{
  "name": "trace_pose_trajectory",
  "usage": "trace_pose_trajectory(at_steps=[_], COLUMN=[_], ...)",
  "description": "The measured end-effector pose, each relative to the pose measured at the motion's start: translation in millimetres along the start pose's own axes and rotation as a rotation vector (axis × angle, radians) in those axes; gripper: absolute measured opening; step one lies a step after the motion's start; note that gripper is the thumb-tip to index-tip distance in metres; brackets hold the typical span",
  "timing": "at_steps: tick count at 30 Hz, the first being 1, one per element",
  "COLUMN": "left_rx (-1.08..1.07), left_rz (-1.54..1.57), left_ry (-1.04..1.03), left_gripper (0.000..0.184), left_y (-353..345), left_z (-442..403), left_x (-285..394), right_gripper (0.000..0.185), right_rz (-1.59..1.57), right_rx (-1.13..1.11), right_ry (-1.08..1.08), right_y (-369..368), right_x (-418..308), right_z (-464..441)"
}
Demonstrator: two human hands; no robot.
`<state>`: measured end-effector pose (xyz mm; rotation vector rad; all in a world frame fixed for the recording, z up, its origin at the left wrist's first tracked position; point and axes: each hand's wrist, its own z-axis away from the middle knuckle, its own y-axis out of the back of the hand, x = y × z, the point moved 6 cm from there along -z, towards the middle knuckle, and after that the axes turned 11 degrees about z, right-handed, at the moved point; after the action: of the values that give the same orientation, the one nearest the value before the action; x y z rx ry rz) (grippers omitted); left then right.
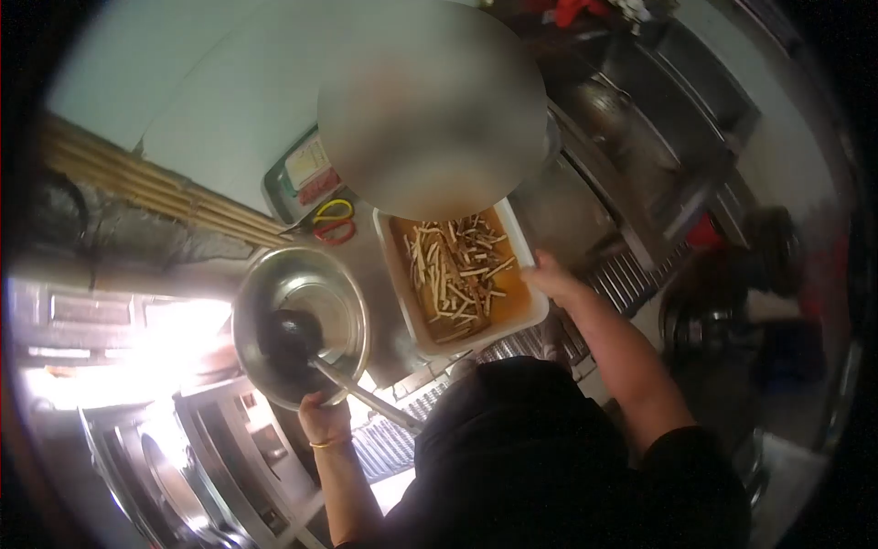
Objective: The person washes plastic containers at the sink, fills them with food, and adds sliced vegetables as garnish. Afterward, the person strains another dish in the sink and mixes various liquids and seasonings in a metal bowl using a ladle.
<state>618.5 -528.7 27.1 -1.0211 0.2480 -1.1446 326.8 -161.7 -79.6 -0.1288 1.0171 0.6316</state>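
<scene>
A round metal bowl [249, 311] stands at the left with a ladle [366, 395] in it, its long handle leaning over the near rim. My left hand [325, 421] is closed on the bowl's near rim, just beside that handle. To the right is a white rectangular tray [521, 240] with pale cut strips [448, 284] in orange-brown liquid. My right hand [553, 278] grips the tray's right side; its fingers are partly hidden. A blurred patch covers the tray's far end.
Scissors [335, 221] with yellow and red handles lie beyond the bowl, beside a tray with a packet [311, 169]. Slatted metal grating [393, 444] runs along the near edge. Metal sinks or counters [604, 119] stand at the right.
</scene>
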Motion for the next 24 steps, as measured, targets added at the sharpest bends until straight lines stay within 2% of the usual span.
trace_pose_trajectory(at_steps=[2,3,4,6,9,11,12,13,14,15,16,17,18,19,20,24], left_rx=[0.105,0.066,0.014,-0.060,-0.013,-0.197,-0.308,-0.413,-0.510,-0.335,0.006,0.046,0.015,-0.016,-0.047,-0.168], left_rz=[-0.090,-0.111,-0.096,-0.176,-0.198,-0.975,-1.222,-1.460,-1.561,-0.998,-0.436,-0.542,-0.602,-0.663,-0.723,-1.001], left_ry=[0.048,0.069,0.155,0.172,0.249,-0.002,-0.056,-0.140,-0.134,0.289,0.549,0.494,0.499,0.502,0.504,0.514], left_gripper=[0.039,0.040,0.044,0.049,0.052,0.050,0.049,0.048,0.047,0.035,0.028,0.028,0.036,0.045,0.054,0.046], left_y=[-1,-4,-7,-16,-20,-19,-18,-16,-8,-8,-7,-53,-60,-67,-75,-201], left_z=[-23,-40,-55,-85,-142,-186,-208,-229,-256,-279,-298,-293,-342,-389,-435,-494], left_x=[22,30,34,38,31,34,34,34,38,34,32,15,17,19,20,-36], right_gripper=[0.057,0.052,0.051,0.048,0.044,0.044,0.044,0.044,0.045,0.046,0.046,0.044,0.043,0.039,0.040,0.042], right_rz=[-0.026,-0.121,-0.196,-0.365,-0.591,-0.602,-0.623,-0.506,-0.384,-0.326,-0.270,-0.371,-0.478,-0.704,-0.739,-0.815], right_rx=[0.017,0.118,0.099,0.065,0.218,0.295,0.334,0.325,0.323,0.347,0.374,0.435,0.504,0.561,0.646,0.889], right_ry=[-0.081,-0.028,-0.080,-0.169,-0.167,-0.333,-0.419,-0.251,-0.089,0.038,0.164,0.080,0.002,-0.246,-0.211,-0.021], right_y=[-9,-12,-19,-35,-58,-74,-84,-92,-105,-113,-120,-124,-128,-138,-143,-146], right_x=[3,33,42,58,70,69,72,71,75,65,53,36,20,22,0,-115], right_z=[18,8,12,16,20,36,47,53,58,67,78,75,74,72,71,72])
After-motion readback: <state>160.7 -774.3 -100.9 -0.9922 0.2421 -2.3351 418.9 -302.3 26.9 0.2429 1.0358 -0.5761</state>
